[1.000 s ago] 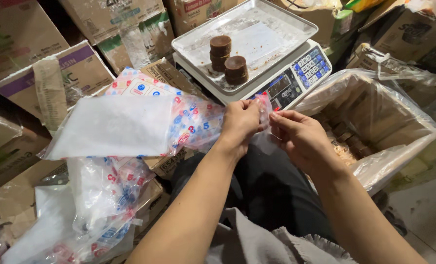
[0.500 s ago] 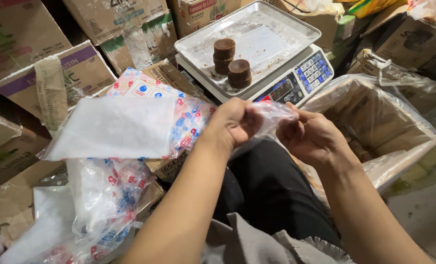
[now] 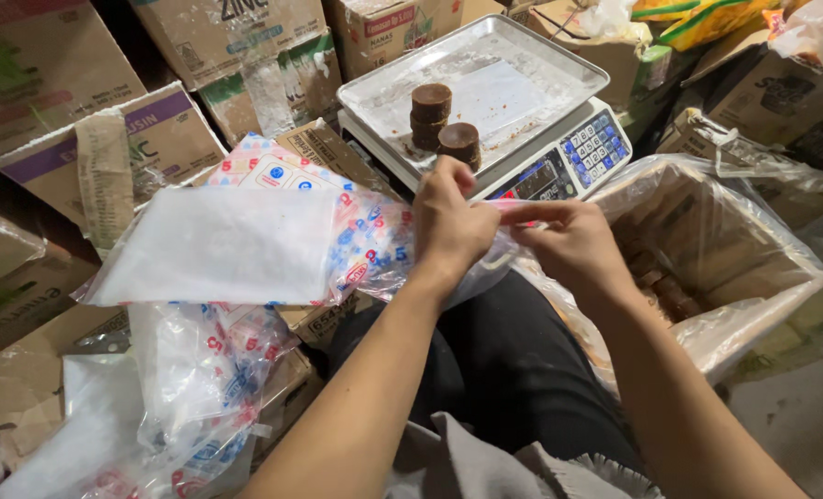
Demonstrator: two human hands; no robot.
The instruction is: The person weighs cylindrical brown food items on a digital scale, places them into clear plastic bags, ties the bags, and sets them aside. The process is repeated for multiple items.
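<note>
Hands, left hand (image 3: 450, 222) and right hand (image 3: 573, 242), pinch a clear bag (image 3: 495, 268) just beside the scale's (image 3: 559, 162) front edge.

A single head-worn camera looks steeply down, close over the lap and surrounding boxes.

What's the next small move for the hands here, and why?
Probably pull the clear plastic bag open at its mouth. Both the left hand and right hand pinch it between them, it looks flat, and the brown round blocks sit unbagged on the scale tray just ahead.
</note>
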